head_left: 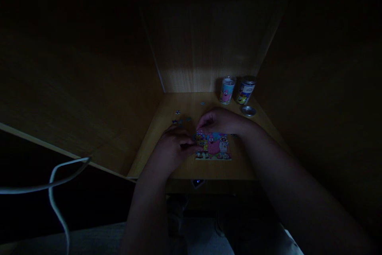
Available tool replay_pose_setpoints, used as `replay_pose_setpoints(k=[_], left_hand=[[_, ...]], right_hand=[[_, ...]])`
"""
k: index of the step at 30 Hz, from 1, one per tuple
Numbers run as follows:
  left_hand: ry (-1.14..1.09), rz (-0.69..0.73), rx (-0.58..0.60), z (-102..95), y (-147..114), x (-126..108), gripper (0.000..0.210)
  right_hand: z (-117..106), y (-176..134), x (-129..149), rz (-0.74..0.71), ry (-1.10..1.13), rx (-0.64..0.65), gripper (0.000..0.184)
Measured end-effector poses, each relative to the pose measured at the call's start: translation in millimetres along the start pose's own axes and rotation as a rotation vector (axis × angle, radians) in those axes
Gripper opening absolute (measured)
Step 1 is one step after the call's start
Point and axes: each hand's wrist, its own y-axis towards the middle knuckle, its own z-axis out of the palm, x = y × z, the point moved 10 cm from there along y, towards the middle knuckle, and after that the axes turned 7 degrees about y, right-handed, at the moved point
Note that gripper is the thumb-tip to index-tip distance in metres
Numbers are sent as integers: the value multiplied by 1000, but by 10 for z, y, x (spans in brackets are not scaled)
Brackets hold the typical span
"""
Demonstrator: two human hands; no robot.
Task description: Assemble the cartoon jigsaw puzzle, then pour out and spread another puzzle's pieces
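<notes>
A nearly filled-in jigsaw puzzle (214, 147) with a pink starfish and other cartoon figures lies flat on the wooden surface. At its left edge rests my left hand (174, 146), thumb and forefinger stretched onto the puzzle with a gap between them; its other fingers reach towards loose pieces. My right hand (220, 121) comes in over the top edge, its thumb and forefinger pinched at the puzzle's upper left corner on a small puzzle piece, mostly hidden by the fingers. Several loose puzzle pieces (178, 112) lie beyond my left hand.
At the back right stand a can with a pink starfish (226, 92) and a second, darker can (246, 90). A round metal lid (248, 111) lies before them. Wooden panels (205, 48) enclose the dim space. A white cable (56, 183) hangs at the left.
</notes>
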Motion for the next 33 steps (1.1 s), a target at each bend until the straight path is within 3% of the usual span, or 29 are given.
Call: replay_pose_setpoints(k=[15,27,33], left_hand=[[-4,10,25,15,-10,-22,7],[-29,13,28,35,-15,-10,12],[-30,14,35,57,-16,9,12]], right_hand=[[147,13,38,-24,54,43,6],[162,1,69,31,-65,62,13],[166,7,132,-15,-175,47,10]])
